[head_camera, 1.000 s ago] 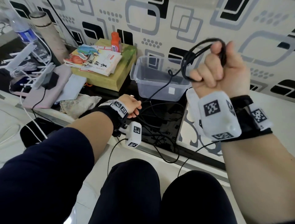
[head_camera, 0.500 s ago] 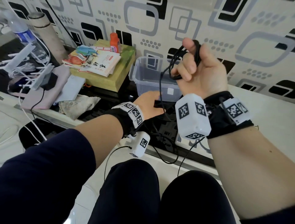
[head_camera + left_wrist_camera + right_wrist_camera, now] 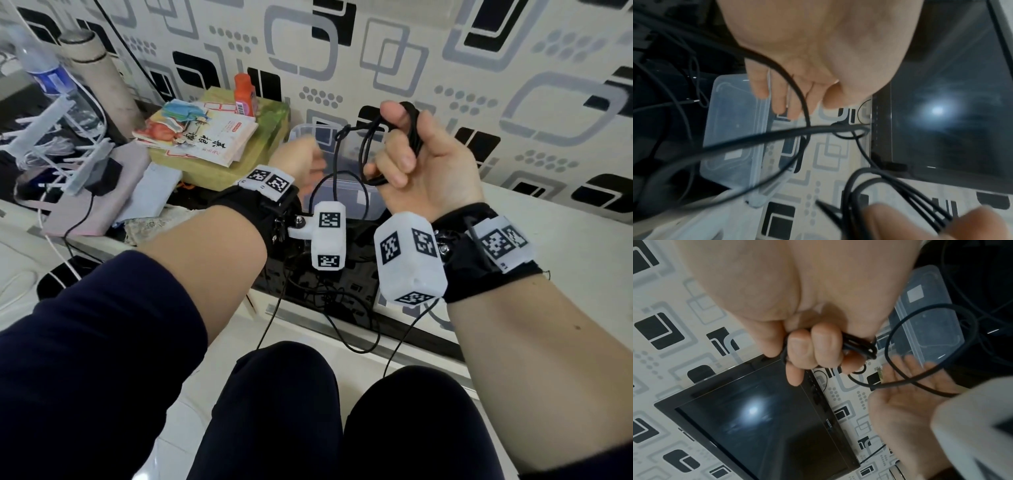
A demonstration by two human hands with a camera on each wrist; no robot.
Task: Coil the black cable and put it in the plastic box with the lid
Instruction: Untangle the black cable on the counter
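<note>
My right hand (image 3: pixel 397 161) is raised in front of the clear plastic box (image 3: pixel 297 133) and grips several loops of the black cable (image 3: pixel 364 150) in its fist. The right wrist view shows the fingers (image 3: pixel 813 344) curled round the bundled cable (image 3: pixel 859 344). My left hand (image 3: pixel 301 164), blurred, is up just left of it, over the box. Its fingers (image 3: pixel 781 100) are fairly straight, and a strand of cable (image 3: pixel 777 134) lies across the open palm (image 3: pixel 906 402). From between the hands a slack loop hangs down toward the black shelf.
Books (image 3: pixel 202 137) lie on a green box left of the plastic box, with an orange bottle (image 3: pixel 245 94) behind. Farther left are a thermos (image 3: pixel 99 78), a water bottle (image 3: pixel 44 75) and a white router (image 3: pixel 61 137). More cables tangle on the black shelf (image 3: pixel 342 291). A dark TV screen (image 3: pixel 766 418) hangs on the wall.
My left hand has come up from the shelf to beside my right hand, bringing a strand of cable with it. The right hand has moved left and lower, keeping hold of the coil.
</note>
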